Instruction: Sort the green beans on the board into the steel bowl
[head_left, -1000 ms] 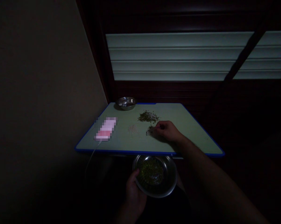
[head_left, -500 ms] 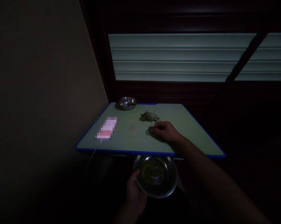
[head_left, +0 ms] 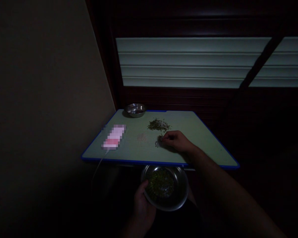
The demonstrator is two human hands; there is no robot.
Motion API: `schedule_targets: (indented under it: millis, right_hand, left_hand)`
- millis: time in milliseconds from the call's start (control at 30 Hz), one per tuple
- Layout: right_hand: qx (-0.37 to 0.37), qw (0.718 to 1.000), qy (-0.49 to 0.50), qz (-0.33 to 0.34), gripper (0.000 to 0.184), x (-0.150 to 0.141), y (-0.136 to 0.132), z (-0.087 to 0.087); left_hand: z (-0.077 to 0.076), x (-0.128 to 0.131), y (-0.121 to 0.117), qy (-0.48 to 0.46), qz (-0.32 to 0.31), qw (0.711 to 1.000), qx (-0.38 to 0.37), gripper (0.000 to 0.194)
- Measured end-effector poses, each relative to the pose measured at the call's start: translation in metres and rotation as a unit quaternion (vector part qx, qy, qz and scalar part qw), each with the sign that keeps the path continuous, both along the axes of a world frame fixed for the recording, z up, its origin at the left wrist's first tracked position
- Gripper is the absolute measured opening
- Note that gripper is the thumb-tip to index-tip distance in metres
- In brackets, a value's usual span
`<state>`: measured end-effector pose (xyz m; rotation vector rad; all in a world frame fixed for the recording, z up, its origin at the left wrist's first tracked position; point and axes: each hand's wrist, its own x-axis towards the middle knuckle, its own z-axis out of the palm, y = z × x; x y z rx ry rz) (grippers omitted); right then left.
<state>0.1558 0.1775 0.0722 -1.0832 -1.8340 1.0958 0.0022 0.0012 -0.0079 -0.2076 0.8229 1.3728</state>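
Note:
Below the table's front edge, my left hand [head_left: 143,205] grips the left rim of a round metal bowl [head_left: 180,195], its thumb over the edge. Small green beans or seeds [head_left: 161,183] cover much of the bowl's bottom. Over the table my right hand [head_left: 177,140] is closed in a pinch, its fingertips down at a few scattered grains [head_left: 157,143]. Whatever is between those fingers is too small and dark to make out. Just beyond the hand lies a loose pile of green beans mixed with pale grains [head_left: 158,124].
The light green table [head_left: 195,120] has a blue rim. A smaller metal bowl [head_left: 135,110] stands at its back left corner. A blurred-out phone [head_left: 114,136] with a white cable [head_left: 98,165] lies at the left. Pale grains [head_left: 142,138] are spread mid-table. A wall [head_left: 52,82] rises on the left.
My right hand's fingertips have shifted slightly left and down among the small grains, staying pinched. My left hand and its bowl stay in place. The view has moved a little.

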Motion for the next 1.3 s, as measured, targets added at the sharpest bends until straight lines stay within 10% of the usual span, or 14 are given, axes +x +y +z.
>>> schedule_targets:
  millis: [1300]
  right_hand:
    - [0.006,0.999,-0.022,-0.025,0.02,-0.0005,0.0002,-0.0048]
  left_hand:
    - [0.0001,-0.0006,0.0009,0.007,-0.006,1.0,0.008,0.023]
